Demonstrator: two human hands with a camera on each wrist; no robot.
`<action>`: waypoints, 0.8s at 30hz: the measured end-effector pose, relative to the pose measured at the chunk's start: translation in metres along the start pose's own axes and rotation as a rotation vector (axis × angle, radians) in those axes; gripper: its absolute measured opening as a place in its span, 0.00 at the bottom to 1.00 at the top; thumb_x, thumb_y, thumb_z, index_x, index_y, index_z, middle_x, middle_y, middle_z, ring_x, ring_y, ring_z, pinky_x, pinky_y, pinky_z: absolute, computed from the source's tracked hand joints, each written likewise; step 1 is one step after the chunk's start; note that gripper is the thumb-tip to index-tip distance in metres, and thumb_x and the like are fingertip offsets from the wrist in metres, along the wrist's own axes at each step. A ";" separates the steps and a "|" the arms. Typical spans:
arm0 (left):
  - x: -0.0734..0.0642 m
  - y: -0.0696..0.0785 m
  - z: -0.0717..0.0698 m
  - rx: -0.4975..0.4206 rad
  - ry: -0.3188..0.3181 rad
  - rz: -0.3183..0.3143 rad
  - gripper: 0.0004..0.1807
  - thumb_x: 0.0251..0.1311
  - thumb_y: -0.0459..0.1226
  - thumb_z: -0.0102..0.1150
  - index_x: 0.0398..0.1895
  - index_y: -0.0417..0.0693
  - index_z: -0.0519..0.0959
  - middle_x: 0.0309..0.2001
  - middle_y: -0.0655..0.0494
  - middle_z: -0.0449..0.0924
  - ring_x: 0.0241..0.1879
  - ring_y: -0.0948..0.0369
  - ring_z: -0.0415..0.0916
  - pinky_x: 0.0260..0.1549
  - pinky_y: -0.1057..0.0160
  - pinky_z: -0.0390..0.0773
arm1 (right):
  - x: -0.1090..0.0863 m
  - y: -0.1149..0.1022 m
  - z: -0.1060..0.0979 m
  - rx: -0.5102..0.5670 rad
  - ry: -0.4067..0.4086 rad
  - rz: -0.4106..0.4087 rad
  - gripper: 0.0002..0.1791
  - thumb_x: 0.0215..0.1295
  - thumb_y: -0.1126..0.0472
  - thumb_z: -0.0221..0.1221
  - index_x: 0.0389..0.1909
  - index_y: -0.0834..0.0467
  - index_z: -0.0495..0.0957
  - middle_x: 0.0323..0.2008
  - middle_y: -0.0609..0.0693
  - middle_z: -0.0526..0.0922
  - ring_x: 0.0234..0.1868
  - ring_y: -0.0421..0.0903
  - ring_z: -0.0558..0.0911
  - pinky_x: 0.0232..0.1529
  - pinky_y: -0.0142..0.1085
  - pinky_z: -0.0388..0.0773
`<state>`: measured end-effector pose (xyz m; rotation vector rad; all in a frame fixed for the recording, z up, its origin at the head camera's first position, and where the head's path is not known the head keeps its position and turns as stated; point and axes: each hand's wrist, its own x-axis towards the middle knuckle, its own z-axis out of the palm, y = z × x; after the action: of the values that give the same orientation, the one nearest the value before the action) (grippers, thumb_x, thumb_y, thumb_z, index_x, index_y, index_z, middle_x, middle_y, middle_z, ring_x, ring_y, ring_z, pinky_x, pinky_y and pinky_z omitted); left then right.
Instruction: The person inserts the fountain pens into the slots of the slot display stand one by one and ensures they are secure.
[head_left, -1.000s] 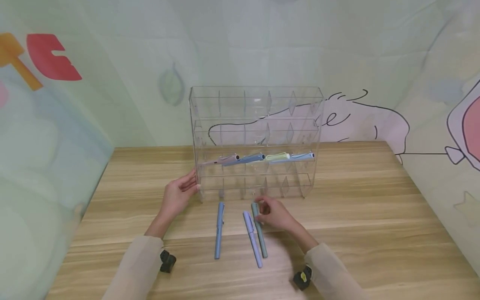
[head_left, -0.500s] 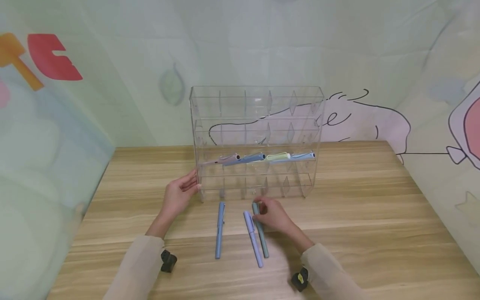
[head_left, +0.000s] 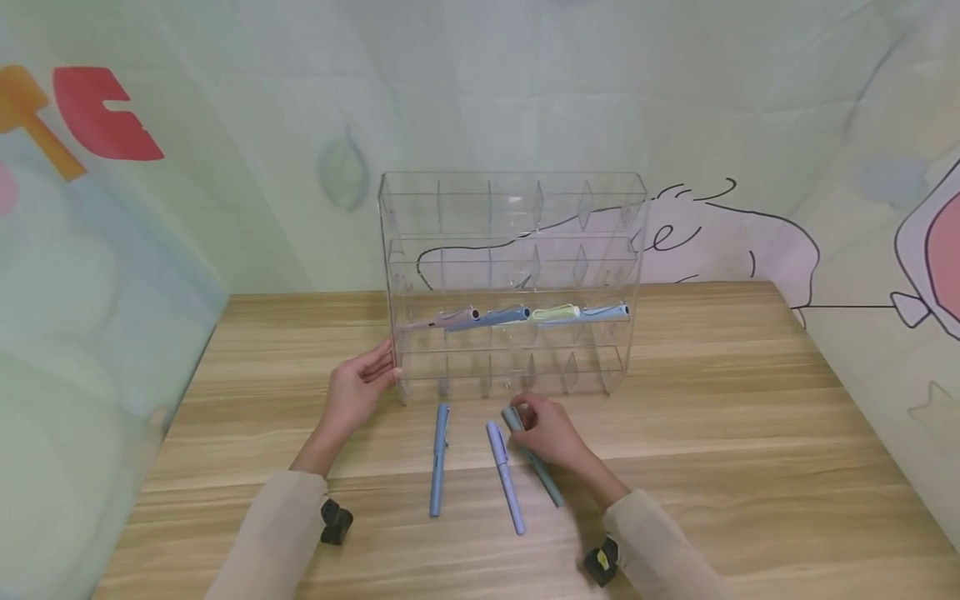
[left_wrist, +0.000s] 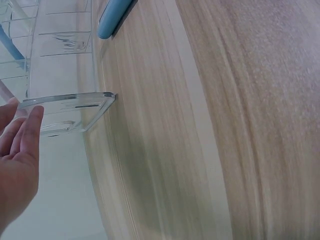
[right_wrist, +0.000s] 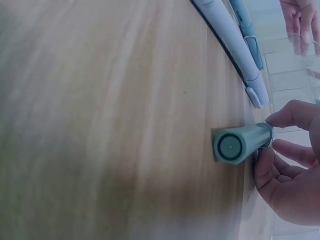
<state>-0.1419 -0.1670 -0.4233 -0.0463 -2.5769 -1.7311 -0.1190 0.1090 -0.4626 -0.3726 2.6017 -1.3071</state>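
Note:
My left hand point(head_left: 352, 396) grips the left side panel of a clear acrylic rack point(head_left: 513, 193), fingers and thumb at its edge in the left wrist view. A dusty green pen point(head_left: 545, 478) is pinched between the thumb and fingers of my right hand point(head_left: 551, 429), its cap end toward the rack. The right wrist view shows the pen's round end point(right_wrist: 230, 146) pointing at the camera. Just left of it a lavender pen point(head_left: 506, 479) lies on the table. Farther left lies a blue pen point(head_left: 438, 467), clip on its right side.
Across one tier of the rack rest a mauve pen point(head_left: 457, 318), a dark blue pen point(head_left: 506, 316), a pale green pen point(head_left: 557, 314) and a light blue pen point(head_left: 604, 312). The wooden table point(head_left: 720, 400) meets a printed cloth backdrop point(head_left: 285, 167) behind the rack.
The green pen has turned in my right hand, its near end swinging right, away from the lavender pen. My left hand stays on the rack.

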 end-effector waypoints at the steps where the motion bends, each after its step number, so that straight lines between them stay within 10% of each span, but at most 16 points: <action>1: 0.000 0.000 0.000 0.001 0.001 -0.001 0.26 0.56 0.26 0.58 0.60 0.38 0.67 0.54 0.39 0.72 0.51 0.50 0.74 0.41 0.73 0.79 | 0.000 0.000 0.000 0.007 0.000 0.007 0.21 0.45 0.73 0.63 0.43 0.66 0.73 0.21 0.47 0.72 0.22 0.41 0.70 0.20 0.28 0.72; 13: -0.001 0.001 0.000 -0.014 0.003 0.000 0.26 0.55 0.25 0.58 0.60 0.37 0.67 0.52 0.38 0.73 0.50 0.49 0.74 0.40 0.73 0.79 | -0.003 -0.002 -0.009 0.071 -0.030 0.030 0.25 0.46 0.74 0.62 0.50 0.65 0.72 0.24 0.49 0.74 0.26 0.43 0.72 0.24 0.31 0.75; 24: -0.001 0.001 0.000 -0.010 -0.001 -0.007 0.27 0.55 0.25 0.58 0.60 0.38 0.67 0.52 0.38 0.73 0.50 0.49 0.74 0.40 0.72 0.79 | -0.002 0.002 -0.027 0.117 -0.062 -0.107 0.26 0.49 0.73 0.59 0.53 0.64 0.71 0.27 0.50 0.74 0.28 0.43 0.73 0.26 0.30 0.75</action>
<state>-0.1411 -0.1666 -0.4219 -0.0383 -2.5729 -1.7466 -0.1252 0.1315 -0.4486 -0.5295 2.4710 -1.4499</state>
